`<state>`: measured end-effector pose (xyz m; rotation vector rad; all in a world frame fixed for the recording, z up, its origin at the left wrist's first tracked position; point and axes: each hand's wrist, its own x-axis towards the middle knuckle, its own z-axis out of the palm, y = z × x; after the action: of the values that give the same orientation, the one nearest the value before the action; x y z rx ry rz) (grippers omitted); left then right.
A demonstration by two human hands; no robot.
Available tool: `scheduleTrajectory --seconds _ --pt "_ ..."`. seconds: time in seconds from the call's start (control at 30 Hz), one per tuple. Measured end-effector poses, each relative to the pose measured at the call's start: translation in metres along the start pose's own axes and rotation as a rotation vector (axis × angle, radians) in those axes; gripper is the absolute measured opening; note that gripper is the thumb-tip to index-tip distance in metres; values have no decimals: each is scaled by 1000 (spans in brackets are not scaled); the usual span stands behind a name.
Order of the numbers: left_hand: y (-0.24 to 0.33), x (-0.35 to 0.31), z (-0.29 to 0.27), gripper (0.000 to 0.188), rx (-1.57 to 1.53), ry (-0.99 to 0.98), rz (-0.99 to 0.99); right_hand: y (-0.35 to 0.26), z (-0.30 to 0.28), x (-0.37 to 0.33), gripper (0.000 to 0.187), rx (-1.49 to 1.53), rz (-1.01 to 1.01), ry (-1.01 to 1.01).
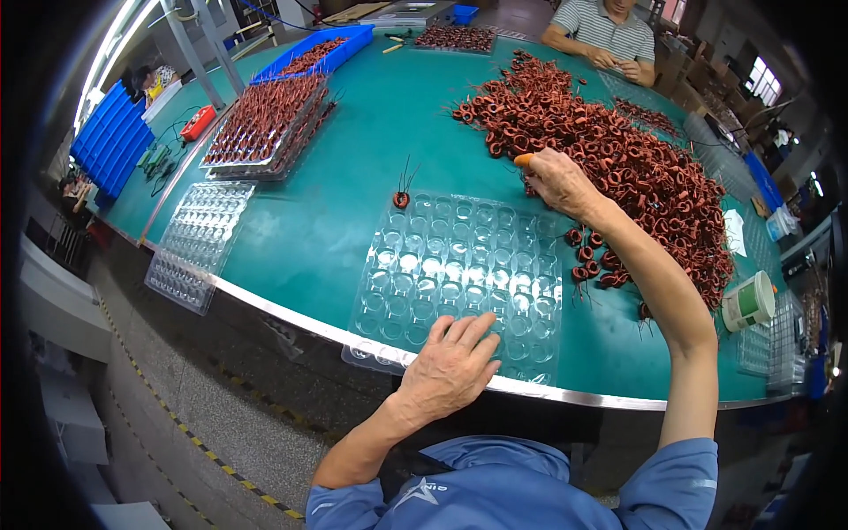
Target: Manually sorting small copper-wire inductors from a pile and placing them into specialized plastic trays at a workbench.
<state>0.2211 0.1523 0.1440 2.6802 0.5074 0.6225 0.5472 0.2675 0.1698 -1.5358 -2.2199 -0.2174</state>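
Observation:
A clear plastic blister tray (pixel 459 269) with rows of round pockets lies in front of me. One copper-red wound ring coil (pixel 401 200), its thin leads pointing up, stands in the pocket at the far left corner. My left hand (pixel 449 367) rests flat on the near part of the tray, fingers stretched out and holding nothing. My right hand (pixel 565 184) is at the left edge of a large pile of red ring coils (pixel 609 150). An orange finger cover sits on one of its fingers. Its fingers are curled downward, and what they hold is hidden.
Stacked filled trays (pixel 265 128) stand at the left, beside a blue bin (pixel 353 40) of coils. Empty trays (pixel 201 230) overhang the table's front-left edge. A white-green tub (pixel 749 302) is at the right. Across the green table (pixel 380 115) sits another person (pixel 609 35), hands together.

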Motion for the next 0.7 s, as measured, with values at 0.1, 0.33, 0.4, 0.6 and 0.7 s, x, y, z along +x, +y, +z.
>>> scheduleTrajectory --seconds 0.1,0.33,0.4,0.6,0.7 --pt "0 1 -1 35 0 -10 1 1 6 0 37 -82 -22 -160" --pt "0 0 0 34 13 -1 10 5 30 16 9 -128 -4 -112" --pt "1 1 1 33 30 1 4 5 28 17 7 -123 11 -133" --pt "3 6 4 34 13 -13 23 7 -25 32 29 246 481 301" --pt "-2 1 3 34 49 -17 9 -6 -52 13 30 224 310 131"
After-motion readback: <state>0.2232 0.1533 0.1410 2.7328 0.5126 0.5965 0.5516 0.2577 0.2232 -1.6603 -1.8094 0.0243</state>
